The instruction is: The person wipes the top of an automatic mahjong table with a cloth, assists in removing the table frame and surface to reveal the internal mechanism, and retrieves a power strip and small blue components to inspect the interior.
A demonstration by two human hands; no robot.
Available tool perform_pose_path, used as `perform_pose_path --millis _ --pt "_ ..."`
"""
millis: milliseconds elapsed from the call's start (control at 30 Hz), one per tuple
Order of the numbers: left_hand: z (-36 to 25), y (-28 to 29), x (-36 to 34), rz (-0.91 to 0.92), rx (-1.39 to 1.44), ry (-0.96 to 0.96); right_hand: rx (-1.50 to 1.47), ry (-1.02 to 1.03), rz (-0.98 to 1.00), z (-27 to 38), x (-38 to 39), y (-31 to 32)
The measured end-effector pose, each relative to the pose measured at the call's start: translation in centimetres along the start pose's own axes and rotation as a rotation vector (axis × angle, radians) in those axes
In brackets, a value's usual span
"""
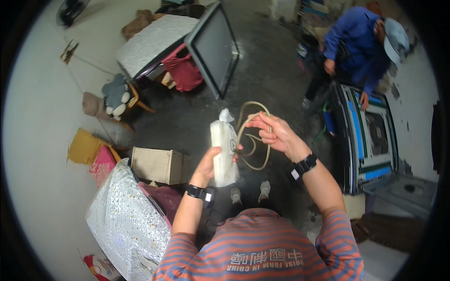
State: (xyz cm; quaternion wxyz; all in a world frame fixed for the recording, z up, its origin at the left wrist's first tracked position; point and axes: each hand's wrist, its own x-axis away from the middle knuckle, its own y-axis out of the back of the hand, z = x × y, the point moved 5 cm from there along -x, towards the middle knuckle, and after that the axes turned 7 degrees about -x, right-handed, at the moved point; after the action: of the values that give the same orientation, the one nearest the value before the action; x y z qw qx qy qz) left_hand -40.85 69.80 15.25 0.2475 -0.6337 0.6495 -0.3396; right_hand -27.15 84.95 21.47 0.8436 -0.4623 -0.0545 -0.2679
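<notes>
In my left hand is a long, white, block-shaped thing in a thin plastic bag, held upright with the thumb across its face. The bag's bunched end sticks up at the top. Pinched between the fingers of my right hand is a pale beige cord, hanging in loose loops. The loops run to the right edge of the white thing, by my left fingertips; whether the cord joins it there I cannot tell. Both hands are raised in front of my chest, above the floor.
At right a person in blue bends over a dark-framed panel unit. A large framed panel leans against a covered table. On the left are a wooden box, a stool with a plush toy, and a silver-covered surface.
</notes>
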Motion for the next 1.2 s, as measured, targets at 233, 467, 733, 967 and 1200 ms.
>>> perform_pose_path --millis 233,467,733,967,1200 --pt "-5.2 2.0 1.2 -0.238 -0.077 -0.098 -0.113 0.297 -0.370 8.1 7.1 13.0" --pt "-8.0 2.2 0.9 -0.285 -0.110 -0.254 -0.670 0.541 -0.329 10.3 17.3 26.0" --pt "-6.5 0.8 -2.1 -0.271 -0.085 -0.235 -0.380 0.410 -0.243 8.8 20.2 16.4" --pt "0.0 4.4 -4.4 -0.327 -0.230 -0.055 -0.448 0.614 0.334 12.6 25.2 6.2" --pt "4.7 8.0 -3.6 -0.467 -0.243 -0.033 -0.307 0.689 0.641 13.2 28.6 -0.8"
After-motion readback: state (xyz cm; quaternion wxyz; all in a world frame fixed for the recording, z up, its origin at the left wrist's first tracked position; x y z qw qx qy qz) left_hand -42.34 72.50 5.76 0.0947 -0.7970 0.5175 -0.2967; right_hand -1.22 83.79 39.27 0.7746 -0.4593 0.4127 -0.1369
